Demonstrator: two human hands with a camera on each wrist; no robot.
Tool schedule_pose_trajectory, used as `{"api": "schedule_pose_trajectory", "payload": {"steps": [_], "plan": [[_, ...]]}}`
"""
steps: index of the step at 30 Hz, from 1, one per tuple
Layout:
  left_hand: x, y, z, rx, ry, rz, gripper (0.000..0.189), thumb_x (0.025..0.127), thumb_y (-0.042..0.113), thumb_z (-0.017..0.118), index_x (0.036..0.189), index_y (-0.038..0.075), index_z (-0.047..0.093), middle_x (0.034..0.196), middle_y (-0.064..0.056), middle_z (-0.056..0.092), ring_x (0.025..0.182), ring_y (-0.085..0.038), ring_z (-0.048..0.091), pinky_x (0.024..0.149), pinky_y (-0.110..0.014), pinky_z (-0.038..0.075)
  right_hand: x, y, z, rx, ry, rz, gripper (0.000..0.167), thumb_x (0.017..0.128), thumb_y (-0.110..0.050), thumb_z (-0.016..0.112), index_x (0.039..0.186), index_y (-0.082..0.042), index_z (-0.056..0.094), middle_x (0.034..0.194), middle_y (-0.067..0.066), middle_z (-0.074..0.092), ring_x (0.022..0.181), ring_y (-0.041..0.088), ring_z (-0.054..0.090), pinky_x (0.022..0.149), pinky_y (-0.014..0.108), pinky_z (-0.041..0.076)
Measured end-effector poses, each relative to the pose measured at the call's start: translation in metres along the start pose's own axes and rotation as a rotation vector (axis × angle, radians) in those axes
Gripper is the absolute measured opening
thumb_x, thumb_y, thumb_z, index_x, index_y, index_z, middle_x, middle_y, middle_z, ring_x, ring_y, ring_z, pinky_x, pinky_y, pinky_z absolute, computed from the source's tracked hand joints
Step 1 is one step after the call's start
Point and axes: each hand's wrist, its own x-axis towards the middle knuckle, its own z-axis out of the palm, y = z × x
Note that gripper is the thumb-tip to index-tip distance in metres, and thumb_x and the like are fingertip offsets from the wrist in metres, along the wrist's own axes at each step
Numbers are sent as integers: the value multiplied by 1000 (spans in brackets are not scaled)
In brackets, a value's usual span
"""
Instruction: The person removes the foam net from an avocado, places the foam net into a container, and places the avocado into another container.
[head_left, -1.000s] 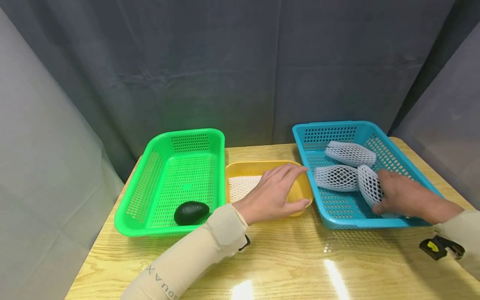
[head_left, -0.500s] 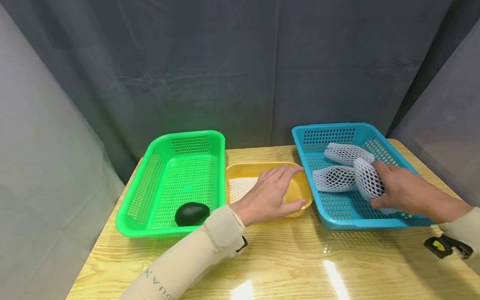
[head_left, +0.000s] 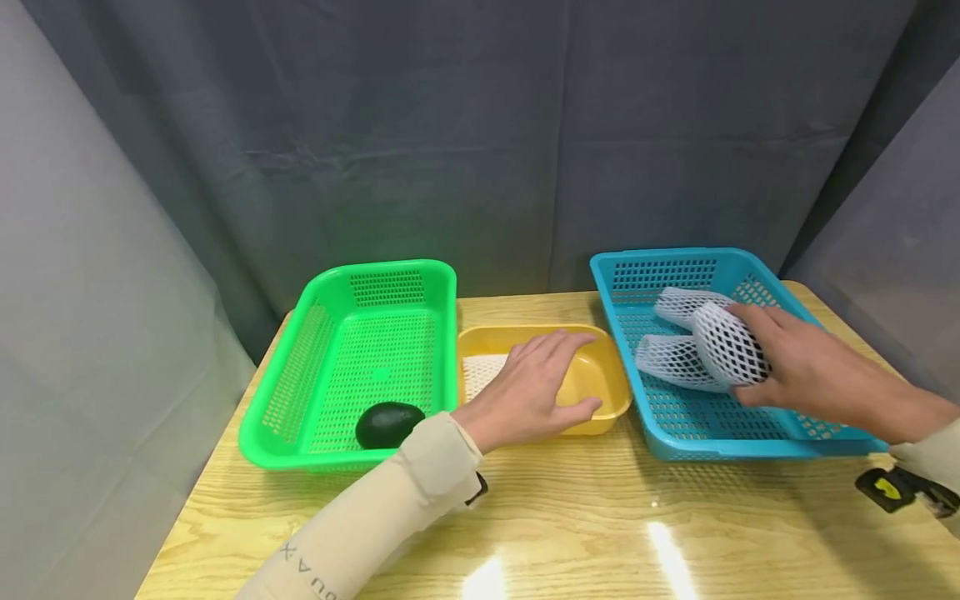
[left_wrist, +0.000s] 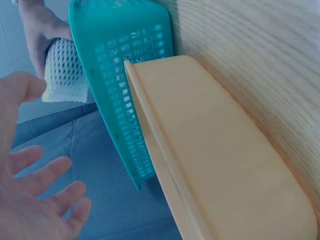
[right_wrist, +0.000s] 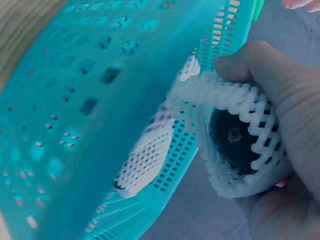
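Note:
My right hand (head_left: 813,367) grips an avocado in a white foam net (head_left: 729,343), raised inside the blue basket (head_left: 675,447). The right wrist view shows the dark end of the avocado (right_wrist: 232,137) through the net's open mouth, with thumb and fingers wrapped round the sleeve. Two more netted pieces, one farther back (head_left: 678,307) and one nearer (head_left: 671,360), lie in that basket, partly covered by the held one. Over the yellow bin (head_left: 613,396) hovers my left hand (head_left: 525,387), fingers spread and holding nothing. White foam netting (head_left: 480,371) lies in the bin, partly hidden by this hand.
At left, a green basket (head_left: 258,425) contains a bare dark avocado (head_left: 386,425) near its front corner. The yellow bin stands between the two baskets on the wooden table (head_left: 585,517). A grey curtain (head_left: 495,167) hangs behind, with pale panels at both sides.
My right hand has lifted the netted avocado off the basket floor, tilting and moving it slightly up and left. My left hand has drawn back a little toward the left.

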Motion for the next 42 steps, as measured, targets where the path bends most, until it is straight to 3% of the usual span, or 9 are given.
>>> {"api": "schedule_pose_trajectory", "payload": {"steps": [4,11,19,25,29,36,42], "plan": [[-3,-2,-2,1,-3,-18,70,98,46,65,156,18,38,156,-3,51,152,-28,42,123,-50,38,4,-9,-3,-8,49,-44,101,68,-19,94,150,-2,37,124,23,57,97,29,64,67,36,54],[-8,-7,-4,3,2,-32,70,98,46,65,156,17,38,155,-2,52,151,-27,43,123,-50,38,13,-28,-5,15,24,-53,100,71,-24,93,152,-7,36,126,20,57,97,28,64,70,40,54],[-13,-13,-7,16,13,-49,70,97,46,66,155,17,39,155,-2,52,148,-25,47,119,-49,41,21,-44,-3,17,103,-167,99,66,-18,94,150,-9,42,134,17,56,99,30,64,72,45,56],[-17,-16,-10,13,25,-54,70,96,45,67,154,16,40,155,-3,53,147,-26,48,119,-50,41,27,-57,0,26,130,-199,96,63,-17,96,146,-8,47,132,16,59,107,31,61,76,48,57],[-21,-18,-13,19,39,-56,69,96,43,67,154,15,41,152,-3,55,144,-25,51,117,-49,43,32,-66,2,43,114,-224,96,64,-15,97,145,-10,47,129,16,59,109,33,60,78,50,58],[-28,-23,-16,17,53,-58,69,96,43,68,154,15,42,153,-3,55,144,-26,51,115,-50,44,38,-82,4,41,74,-258,97,66,-15,94,148,-8,43,118,12,62,97,25,65,73,42,59],[-34,-25,-19,16,62,-66,69,96,43,68,153,15,42,155,-4,53,145,-26,50,115,-50,44,39,-93,8,54,44,-297,99,67,-15,93,151,-9,42,122,10,63,100,21,66,75,40,59]]}}
